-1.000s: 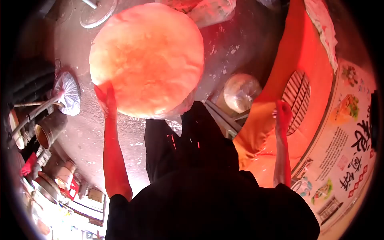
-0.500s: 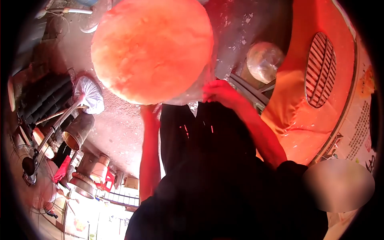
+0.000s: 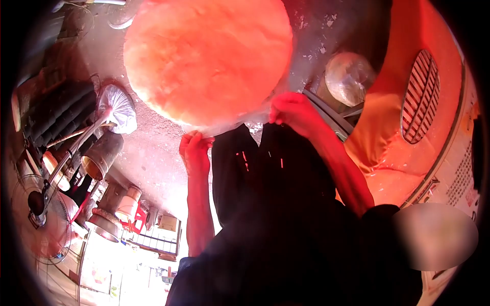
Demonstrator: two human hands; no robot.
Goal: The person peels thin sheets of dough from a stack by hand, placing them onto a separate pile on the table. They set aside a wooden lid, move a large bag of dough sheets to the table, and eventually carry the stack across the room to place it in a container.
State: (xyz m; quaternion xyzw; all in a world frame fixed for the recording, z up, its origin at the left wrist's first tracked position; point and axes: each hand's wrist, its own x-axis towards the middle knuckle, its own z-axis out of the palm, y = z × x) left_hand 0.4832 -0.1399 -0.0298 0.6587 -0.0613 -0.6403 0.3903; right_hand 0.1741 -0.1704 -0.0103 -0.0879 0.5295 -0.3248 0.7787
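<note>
A large round, pale mass (image 3: 206, 58), lit orange-red, fills the top middle of the head view. Along its near side runs the edge of a clear plastic sheet or bag (image 3: 224, 127). My left hand (image 3: 196, 145), at the near left of the round mass, pinches one end of this plastic edge. To the right, my right hand (image 3: 290, 109) has its fingers closed on the plastic too. Between the two hands the edge looks pulled taut. Under it are my dark-clothed legs.
On the right is an orange surface with a slatted oval vent (image 3: 421, 97). Behind my right hand sits a plastic-wrapped round bundle (image 3: 349, 79). A metal bucket (image 3: 102, 155), a plastic-covered item (image 3: 118, 109) and a fan (image 3: 43, 217) stand at the left.
My left hand has come up from behind the round mass's near edge, and its fingers now show, closed on the plastic. The plastic edge is stretched between the hands. The view has shifted slightly.
</note>
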